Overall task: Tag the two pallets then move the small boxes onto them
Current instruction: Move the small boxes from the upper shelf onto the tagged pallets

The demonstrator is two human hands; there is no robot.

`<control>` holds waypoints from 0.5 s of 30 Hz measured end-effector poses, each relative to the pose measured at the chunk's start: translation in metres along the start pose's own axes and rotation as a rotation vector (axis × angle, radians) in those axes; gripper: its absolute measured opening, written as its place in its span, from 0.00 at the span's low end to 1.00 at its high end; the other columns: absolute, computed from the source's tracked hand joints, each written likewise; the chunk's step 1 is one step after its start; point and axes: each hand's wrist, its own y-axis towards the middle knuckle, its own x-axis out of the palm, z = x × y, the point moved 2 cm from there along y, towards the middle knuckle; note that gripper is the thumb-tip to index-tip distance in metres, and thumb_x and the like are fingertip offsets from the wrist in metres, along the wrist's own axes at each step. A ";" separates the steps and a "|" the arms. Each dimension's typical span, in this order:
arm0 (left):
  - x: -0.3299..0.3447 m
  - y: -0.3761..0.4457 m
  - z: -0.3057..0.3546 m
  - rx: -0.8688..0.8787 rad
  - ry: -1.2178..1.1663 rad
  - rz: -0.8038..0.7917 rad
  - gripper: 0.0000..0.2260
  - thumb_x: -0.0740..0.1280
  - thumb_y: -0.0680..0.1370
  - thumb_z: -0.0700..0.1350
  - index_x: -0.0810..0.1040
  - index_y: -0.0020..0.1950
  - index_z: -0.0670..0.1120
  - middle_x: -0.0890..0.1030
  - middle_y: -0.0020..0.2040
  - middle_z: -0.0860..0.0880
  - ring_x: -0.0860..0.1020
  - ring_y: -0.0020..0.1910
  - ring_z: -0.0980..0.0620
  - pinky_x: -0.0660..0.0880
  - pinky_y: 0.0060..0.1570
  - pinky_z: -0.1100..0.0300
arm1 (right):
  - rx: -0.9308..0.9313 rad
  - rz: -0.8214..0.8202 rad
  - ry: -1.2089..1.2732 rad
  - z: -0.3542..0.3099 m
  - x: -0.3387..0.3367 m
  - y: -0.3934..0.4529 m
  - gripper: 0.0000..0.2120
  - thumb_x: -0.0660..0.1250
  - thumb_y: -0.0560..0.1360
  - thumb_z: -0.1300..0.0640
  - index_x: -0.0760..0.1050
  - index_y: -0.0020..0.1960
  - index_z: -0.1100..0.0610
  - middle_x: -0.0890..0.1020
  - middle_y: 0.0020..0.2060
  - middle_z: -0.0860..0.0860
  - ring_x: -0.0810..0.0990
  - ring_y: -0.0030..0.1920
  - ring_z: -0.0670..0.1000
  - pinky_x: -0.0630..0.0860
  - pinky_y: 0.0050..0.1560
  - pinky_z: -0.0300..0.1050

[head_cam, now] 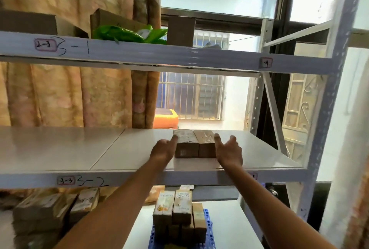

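Two small brown cardboard boxes [194, 144] sit side by side, touching, on the middle white metal shelf [60, 148] of a grey-framed storage rack. The left hand [164, 149] lies flat against the left box's outer side, fingers straight and reaching along its top edge. The right hand [227, 148] is spread just beside the right box, thumb near its side; whether the palm touches the cardboard cannot be told. Together the hands bracket the pair, apparently about to squeeze and lift both at once.

Below the shelf, a blue plastic grid pallet [209, 232] already carries a stack of small taped boxes [179, 212], so the moving looks well under way. No second pallet shows, and no tag can be seen on the blue one, so the tagging step cannot be judged. These two boxes appear to be the last on this shelf.

The middle shelf's front rail carries a pink-bordered sticker [66, 180] that seems to read "3-3", with "3-2" handwritten beside it. The upper rail's label [45, 44] seems to read "2-3", followed by a handwritten "3-1". Scrawls on the stacked boxes are illegible.
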 end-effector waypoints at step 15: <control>0.020 0.016 -0.004 0.224 -0.483 -0.192 0.29 0.72 0.79 0.44 0.64 0.77 0.55 0.82 0.61 0.42 0.84 0.53 0.48 0.80 0.44 0.63 | -0.192 -0.310 0.610 0.016 0.002 0.020 0.25 0.73 0.75 0.47 0.67 0.68 0.45 0.77 0.64 0.52 0.81 0.59 0.52 0.82 0.49 0.39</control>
